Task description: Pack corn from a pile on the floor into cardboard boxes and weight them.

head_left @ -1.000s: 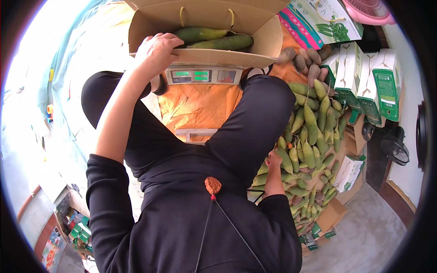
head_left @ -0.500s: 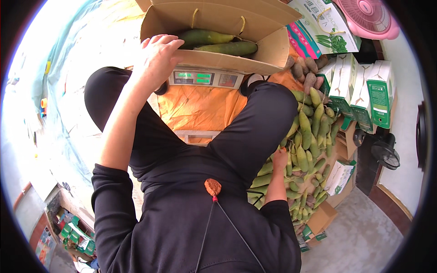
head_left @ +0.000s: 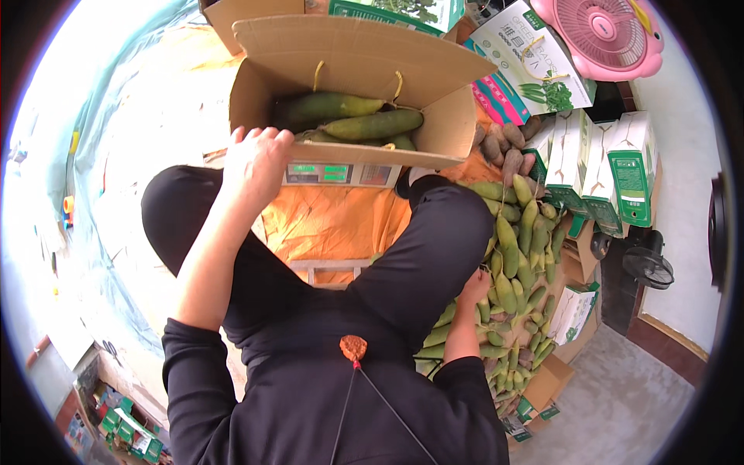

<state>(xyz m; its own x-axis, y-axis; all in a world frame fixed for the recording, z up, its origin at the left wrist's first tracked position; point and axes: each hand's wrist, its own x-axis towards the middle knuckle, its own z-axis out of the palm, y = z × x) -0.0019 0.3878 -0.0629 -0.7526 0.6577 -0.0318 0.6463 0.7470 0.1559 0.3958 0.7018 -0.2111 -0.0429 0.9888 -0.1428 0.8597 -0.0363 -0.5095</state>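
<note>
An open cardboard box [head_left: 442,128] with yellow rope handles stands in front of me, holding several green radishes [head_left: 372,124]. It rests on a digital scale [head_left: 341,173] with a lit green display. My left hand [head_left: 260,164] is closed over the near left edge of the box, fingertips hooked on the rim. My right hand [head_left: 474,287] is down beside my right knee, at the near side of a large heap of green radishes [head_left: 508,248]. Its fingers look curled, and what they hold, if anything, is hidden.
Brown-red tubers [head_left: 508,139] lie beyond the heap. Green-and-white cartons [head_left: 632,170] stand at the right, near a black fan [head_left: 649,263]. A pink fan [head_left: 603,29] is at the far right, beside a printed carton [head_left: 535,58]. Orange sheeting [head_left: 333,225] covers the floor between my legs.
The view has shifted, bringing more of the box's inside and the back cartons into sight. My left hand now wraps the box edge more tightly. My right hand stays low by the radish heap.
</note>
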